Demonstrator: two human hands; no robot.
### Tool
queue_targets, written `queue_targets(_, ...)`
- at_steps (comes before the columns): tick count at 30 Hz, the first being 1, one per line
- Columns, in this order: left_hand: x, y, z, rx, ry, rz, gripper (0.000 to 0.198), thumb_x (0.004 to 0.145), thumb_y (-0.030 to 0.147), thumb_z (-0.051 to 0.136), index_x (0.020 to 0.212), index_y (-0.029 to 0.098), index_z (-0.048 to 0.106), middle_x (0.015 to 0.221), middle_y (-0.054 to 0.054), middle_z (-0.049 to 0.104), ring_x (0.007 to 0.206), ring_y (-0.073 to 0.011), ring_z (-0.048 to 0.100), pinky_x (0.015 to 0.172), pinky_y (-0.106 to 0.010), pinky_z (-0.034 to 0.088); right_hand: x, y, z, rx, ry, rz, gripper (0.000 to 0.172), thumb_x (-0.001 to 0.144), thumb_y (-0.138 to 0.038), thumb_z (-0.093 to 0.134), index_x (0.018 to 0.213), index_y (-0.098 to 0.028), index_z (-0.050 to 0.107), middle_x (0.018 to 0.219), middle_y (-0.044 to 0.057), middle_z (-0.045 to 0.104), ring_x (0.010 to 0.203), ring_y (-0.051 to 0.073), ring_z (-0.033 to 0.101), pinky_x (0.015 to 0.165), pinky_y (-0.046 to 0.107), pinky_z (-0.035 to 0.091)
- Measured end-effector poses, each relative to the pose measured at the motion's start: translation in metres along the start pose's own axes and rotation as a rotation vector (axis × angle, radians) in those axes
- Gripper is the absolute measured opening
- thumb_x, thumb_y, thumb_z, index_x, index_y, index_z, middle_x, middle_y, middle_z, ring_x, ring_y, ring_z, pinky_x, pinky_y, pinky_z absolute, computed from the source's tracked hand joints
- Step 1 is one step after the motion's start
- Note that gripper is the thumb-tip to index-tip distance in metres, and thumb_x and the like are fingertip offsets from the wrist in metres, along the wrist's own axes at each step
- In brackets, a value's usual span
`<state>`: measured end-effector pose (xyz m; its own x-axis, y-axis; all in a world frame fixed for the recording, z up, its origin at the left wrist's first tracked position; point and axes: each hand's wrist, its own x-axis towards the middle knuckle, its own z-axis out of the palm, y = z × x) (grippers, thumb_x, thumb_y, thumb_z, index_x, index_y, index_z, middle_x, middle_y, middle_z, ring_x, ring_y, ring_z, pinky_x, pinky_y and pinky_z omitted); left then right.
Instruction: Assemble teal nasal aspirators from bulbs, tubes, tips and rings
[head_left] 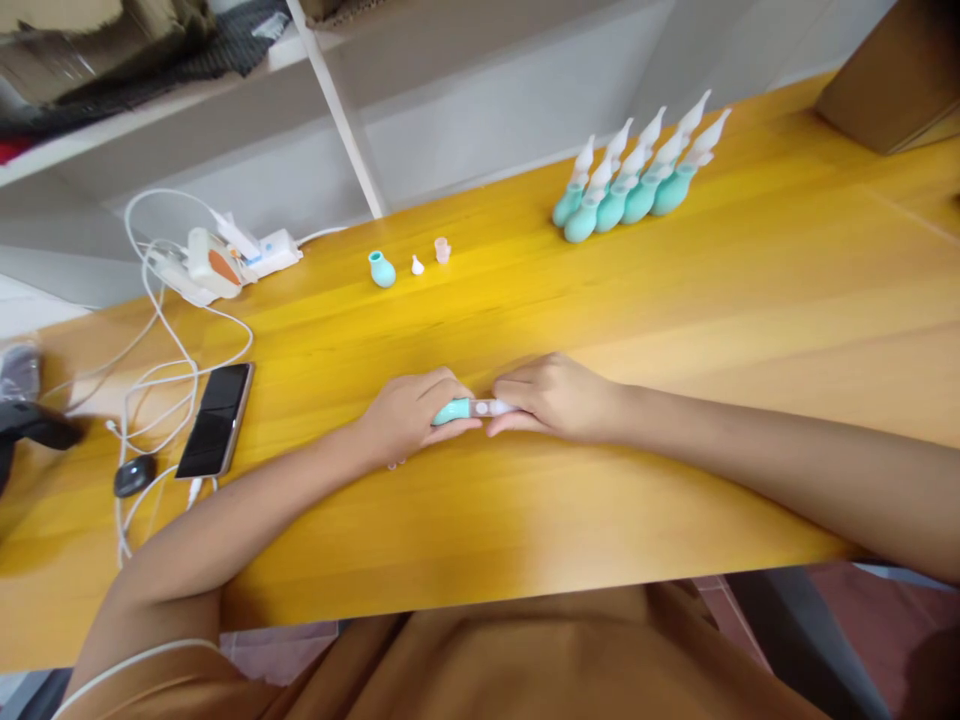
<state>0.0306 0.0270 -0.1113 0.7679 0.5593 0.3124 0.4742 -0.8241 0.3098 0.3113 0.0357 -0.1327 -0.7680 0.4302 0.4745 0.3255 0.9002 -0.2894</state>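
Note:
Over the middle of the yellow wooden table (525, 520), a bulb nasal aspirator (481, 408) lies sideways between my two hands. My left hand (409, 412) is closed around its teal rubber bulb. A clear collar shows between the hands. The white tip is pinched in the fingers of my right hand (551, 398), which hide most of it. Farther back lie loose parts in a row: a teal bulb (382, 270), a small white tip (417, 265) and a clear pinkish collar (442, 251).
Several whole aspirators (626, 190) stand grouped at the back right, tips up. A cardboard box (892, 80) sits in the far right corner. On the left are a phone (216, 420), tangled white cables (180, 350), a power strip (274, 255) and a small black object (135, 476).

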Motion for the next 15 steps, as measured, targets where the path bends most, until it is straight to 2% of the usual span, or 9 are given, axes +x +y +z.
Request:
queue_targets(5,0.002,-0.004,-0.001,-0.049,-0.027,-0.034,0.053,0.112,0.070,0.052,0.117,0.021,0.069,0.099,-0.005,0.074,0.082,-0.0181,0.069,0.071,-0.029,0.049,0.002,0.006,-0.004,0.118,-0.047,0.040,0.059,0.117,-0.065,0.048,0.085,-0.017,0.062,0.079,0.003,0.067,0.066,0.014,0.053,0.065,0.029,0.028)
queue_targets(7,0.003,-0.004,-0.002,-0.074,-0.047,-0.065,0.050,0.111,0.068,0.054,0.118,0.021,0.069,0.101,-0.006,0.073,0.085,-0.0195,0.069,0.073,-0.030,0.050,0.005,0.006,-0.006,0.186,-0.051,0.072,0.061,0.117,-0.066,0.045,0.084,-0.017,0.060,0.076,0.002,0.063,0.065,0.013,0.050,0.065,0.028,0.028)
queue_targets(11,0.005,0.000,-0.006,-0.135,-0.032,-0.077,0.030,0.111,0.041,0.056,0.131,0.021,0.063,0.114,-0.009,0.071,0.095,-0.0220,0.069,0.084,-0.035,0.056,0.010,0.005,-0.011,0.430,0.016,0.212,0.067,0.118,-0.068,0.039,0.077,-0.018,0.054,0.069,0.000,0.053,0.063,0.012,0.045,0.066,0.028,0.032)
queue_targets(13,0.007,0.003,-0.008,-0.152,-0.004,-0.066,0.031,0.109,0.031,0.054,0.137,0.020,0.058,0.118,-0.011,0.070,0.099,-0.0228,0.068,0.089,-0.038,0.057,0.012,0.005,-0.013,0.577,0.099,0.346,0.069,0.116,-0.072,0.040,0.072,-0.019,0.051,0.064,-0.002,0.044,0.060,0.011,0.040,0.063,0.028,0.032)
queue_targets(15,0.009,0.004,-0.007,-0.154,0.025,-0.061,0.034,0.106,0.027,0.057,0.139,0.021,0.055,0.119,-0.011,0.069,0.102,-0.0238,0.067,0.092,-0.041,0.058,0.012,0.007,-0.012,0.700,0.168,0.483,0.072,0.112,-0.077,0.046,0.069,-0.020,0.050,0.060,-0.004,0.037,0.056,0.010,0.034,0.058,0.028,0.029)
